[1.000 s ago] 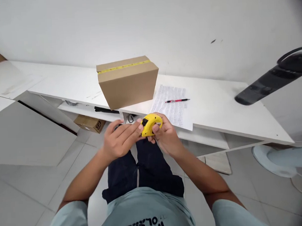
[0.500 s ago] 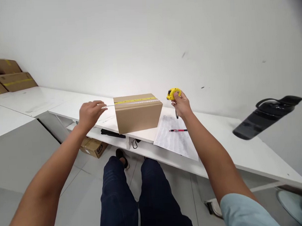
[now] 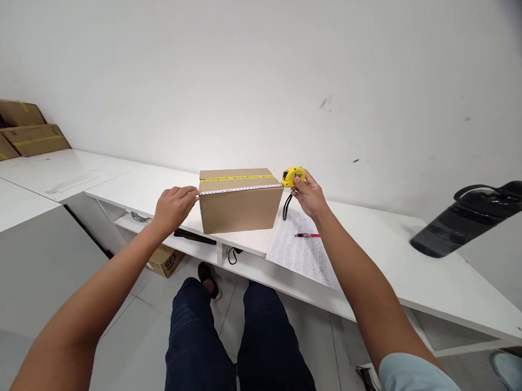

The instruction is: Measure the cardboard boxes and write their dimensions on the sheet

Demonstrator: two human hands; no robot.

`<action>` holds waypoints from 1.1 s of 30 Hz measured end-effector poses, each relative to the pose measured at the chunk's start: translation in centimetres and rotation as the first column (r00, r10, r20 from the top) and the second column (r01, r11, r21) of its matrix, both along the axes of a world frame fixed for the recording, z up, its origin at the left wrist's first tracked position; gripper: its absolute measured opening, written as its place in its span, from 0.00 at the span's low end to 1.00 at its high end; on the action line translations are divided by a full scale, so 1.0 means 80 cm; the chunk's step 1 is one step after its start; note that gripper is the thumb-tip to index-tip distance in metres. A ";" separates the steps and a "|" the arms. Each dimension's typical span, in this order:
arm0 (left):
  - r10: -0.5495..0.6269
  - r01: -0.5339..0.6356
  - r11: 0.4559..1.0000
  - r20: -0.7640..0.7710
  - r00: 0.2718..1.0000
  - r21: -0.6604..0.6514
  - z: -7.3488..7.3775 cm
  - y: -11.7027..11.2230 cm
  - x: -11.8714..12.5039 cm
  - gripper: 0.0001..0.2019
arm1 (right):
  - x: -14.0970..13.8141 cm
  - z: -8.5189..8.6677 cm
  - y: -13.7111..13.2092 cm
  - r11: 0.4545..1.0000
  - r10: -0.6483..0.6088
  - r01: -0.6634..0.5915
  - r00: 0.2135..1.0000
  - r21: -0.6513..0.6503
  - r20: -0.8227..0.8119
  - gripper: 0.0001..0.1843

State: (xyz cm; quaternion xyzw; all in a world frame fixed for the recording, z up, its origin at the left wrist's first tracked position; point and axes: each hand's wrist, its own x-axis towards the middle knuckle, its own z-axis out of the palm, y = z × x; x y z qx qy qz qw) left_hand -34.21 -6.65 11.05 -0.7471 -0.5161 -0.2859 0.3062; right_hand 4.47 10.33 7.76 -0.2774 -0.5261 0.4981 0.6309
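Observation:
A closed cardboard box (image 3: 240, 212) with yellow tape along its top stands on the white table. The white blade of a tape measure (image 3: 293, 177) runs across the top near the box's front edge. My left hand (image 3: 175, 209) is closed at the blade's end, by the box's left top edge. Just past the right edge, my right hand (image 3: 309, 194) grips the yellow tape measure case, and a black wrist strap hangs from it. Below that hand lies a printed sheet (image 3: 300, 257) with a red and black pen (image 3: 306, 235) on it, partly behind my forearm.
A dark water bottle (image 3: 469, 218) stands at the right of the table (image 3: 388, 242). Several cardboard boxes (image 3: 36, 139) are stacked at the far left. On the floor under the table sits another carton (image 3: 165, 261). A white wall rises behind.
Both hands have lowered the tape blade from above the box onto its front top edge. My left hand has moved right to the box corner; the case now sits close to the right edge.

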 end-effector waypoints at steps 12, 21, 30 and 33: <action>-0.108 0.151 0.908 -0.130 0.986 0.391 0.019 -0.039 0.050 0.07 | 0.028 0.018 -0.105 0.994 -0.013 0.005 0.997 0.108 0.079 0.28; -0.501 0.573 0.733 -0.279 0.819 0.367 -0.079 -0.110 0.185 0.05 | -0.016 -0.091 -0.296 0.935 0.304 -0.293 0.952 -0.199 0.025 0.27; 0.144 -0.027 0.985 0.714 0.686 -0.173 -0.128 -0.021 0.084 0.38 | -0.021 -0.076 -0.173 0.900 0.245 -0.259 0.966 -0.350 -0.084 0.79; 0.170 0.154 0.932 0.772 0.612 -0.327 -0.131 -0.003 0.067 0.34 | -0.032 -0.065 -0.134 0.883 0.266 -0.276 0.961 -0.379 -0.081 0.74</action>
